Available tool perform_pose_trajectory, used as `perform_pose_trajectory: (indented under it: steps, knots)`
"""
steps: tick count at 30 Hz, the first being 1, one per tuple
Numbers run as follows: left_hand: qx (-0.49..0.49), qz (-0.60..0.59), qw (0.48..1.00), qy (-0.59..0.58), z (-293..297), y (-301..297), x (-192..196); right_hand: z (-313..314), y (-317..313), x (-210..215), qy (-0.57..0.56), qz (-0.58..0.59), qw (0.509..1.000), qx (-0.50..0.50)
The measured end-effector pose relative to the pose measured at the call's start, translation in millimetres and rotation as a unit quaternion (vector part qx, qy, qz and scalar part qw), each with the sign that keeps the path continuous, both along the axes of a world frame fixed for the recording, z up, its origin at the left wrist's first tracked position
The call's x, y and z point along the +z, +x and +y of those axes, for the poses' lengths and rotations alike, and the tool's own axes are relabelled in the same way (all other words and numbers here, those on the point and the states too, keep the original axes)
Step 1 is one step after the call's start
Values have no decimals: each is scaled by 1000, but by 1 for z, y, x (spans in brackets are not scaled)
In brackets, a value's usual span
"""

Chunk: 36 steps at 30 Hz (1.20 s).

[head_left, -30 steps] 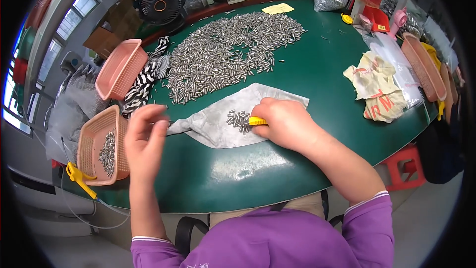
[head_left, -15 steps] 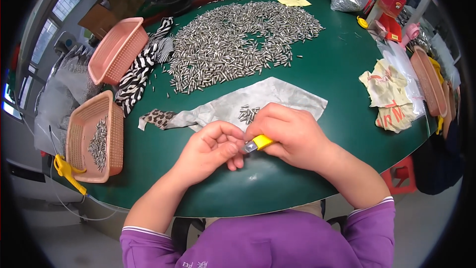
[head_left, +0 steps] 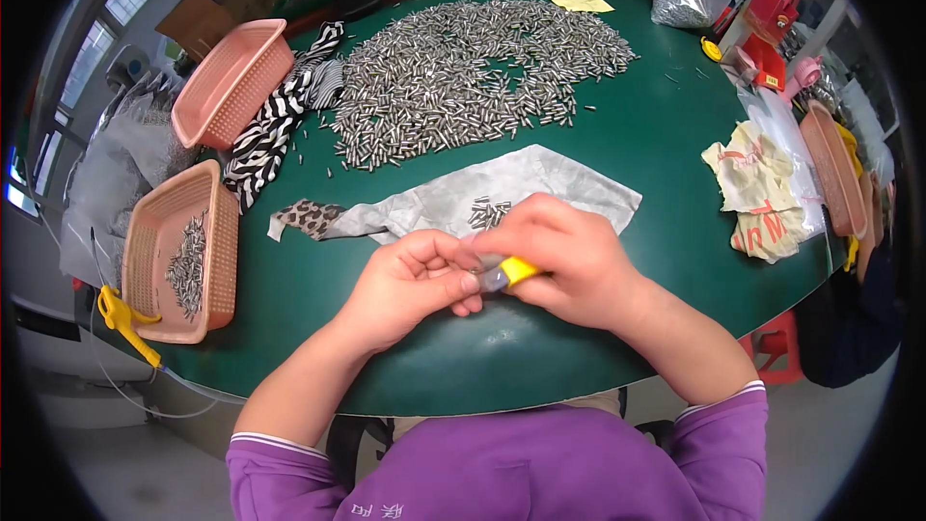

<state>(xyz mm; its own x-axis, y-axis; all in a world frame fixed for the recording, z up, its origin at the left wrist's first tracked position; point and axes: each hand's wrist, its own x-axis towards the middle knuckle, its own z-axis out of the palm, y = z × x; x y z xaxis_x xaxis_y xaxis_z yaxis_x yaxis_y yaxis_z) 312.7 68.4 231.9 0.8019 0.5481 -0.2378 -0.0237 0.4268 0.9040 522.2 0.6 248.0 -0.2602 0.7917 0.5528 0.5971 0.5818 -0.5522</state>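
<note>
My right hand (head_left: 579, 256) is closed around a yellow utility knife (head_left: 521, 271), its grey tip pointing left toward the other hand. My left hand (head_left: 405, 289) meets it with thumb and fingers bent in a pinch; whatever sits between those fingertips is too small and blurred to name. Just beyond my hands, a few small metal pins (head_left: 488, 213) lie on a grey cloth (head_left: 550, 176) spread over the green table. Farther back spreads a broad heap of similar silvery metal pins (head_left: 434, 87).
At the left stand a pink basket (head_left: 230, 270) holding metal pins and another pink basket (head_left: 278, 53), beside a zebra-striped cloth (head_left: 265, 145). A yellow air gun (head_left: 125, 323) hangs at the table edge (head_left: 318, 407). Rags (head_left: 757, 183) lie at the right.
The right fingers have shifted and blurred over the left fingertips, and the knife's tip now sits right at the left thumb. The whole view has shifted slightly.
</note>
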Motion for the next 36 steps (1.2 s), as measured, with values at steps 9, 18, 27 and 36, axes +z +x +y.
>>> perform_pose_trajectory:
  steps: [9,18,27,36]
  knots:
    - [90,-36,987,127,4,0,-3,1,4,2,-12,-9,999,-31]
    - [113,-17,985,133,1,1,1,0,2,4,19,-24,1000,-1]
    - [91,-11,981,170,3,0,-1,2,3,1,63,-73,995,-19]
    - [127,-36,976,171,5,-1,-1,-1,-2,2,44,-3,999,-27]
